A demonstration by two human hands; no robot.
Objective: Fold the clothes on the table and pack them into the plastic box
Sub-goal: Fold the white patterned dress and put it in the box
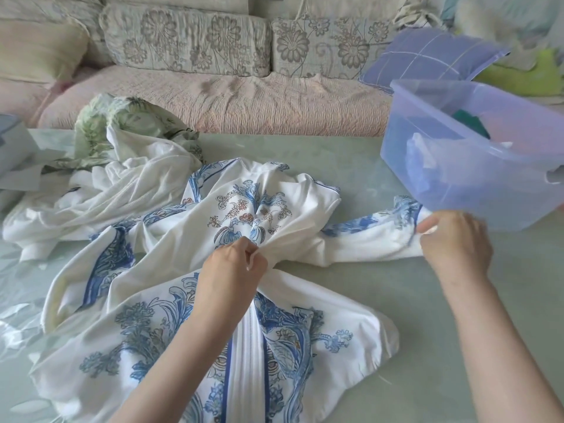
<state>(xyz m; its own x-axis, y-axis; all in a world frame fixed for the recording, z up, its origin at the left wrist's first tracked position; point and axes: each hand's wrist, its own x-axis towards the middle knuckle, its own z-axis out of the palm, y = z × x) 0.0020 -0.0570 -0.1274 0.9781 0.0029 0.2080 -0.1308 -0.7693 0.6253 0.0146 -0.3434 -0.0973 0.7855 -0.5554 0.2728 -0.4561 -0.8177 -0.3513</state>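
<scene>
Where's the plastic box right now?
Head view, right side: the plastic box sits on the table, just beyond the right hand, which pinches a sleeve of the blue-and-white garment.

A white garment (195,300) with blue floral print, a translucent lavender box (457,166), a pale-green table (457,331).

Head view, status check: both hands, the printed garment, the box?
Left hand pinching bunched middle of blue-print garment. Right hand pinching its sleeve end, beside plastic box. Garment unfolded; more clothes piled left.
</scene>
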